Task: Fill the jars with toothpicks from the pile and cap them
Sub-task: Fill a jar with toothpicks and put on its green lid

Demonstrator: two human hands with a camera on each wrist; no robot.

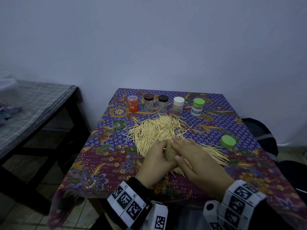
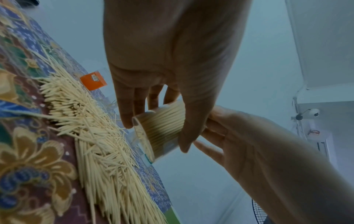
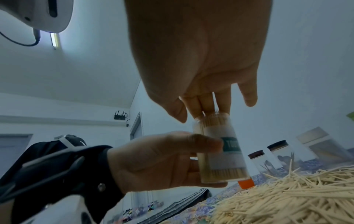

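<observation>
1. Over the patterned bench [image 1: 207,123], seen from the head camera, the left hand [image 1: 155,161] and right hand [image 1: 197,161] meet at the near edge of the toothpick pile [image 1: 156,130]; five capped jars [image 1: 163,101] line the far edge, and a loose green cap [image 1: 228,141] lies to the right.
2. From the left wrist, the left hand's fingers [image 2: 126,112] and thumb curl round a clear open jar [image 2: 162,128], packed with toothpicks and held just above the pile.
3. From the right wrist, the right hand's straight fingers [image 3: 207,104] touch the toothpick tips at the jar's mouth, gripping nothing. The jar looks light, rigid and smooth, likely slippery; best held round its labelled middle. The thin sticks would spill if it tipped.
</observation>
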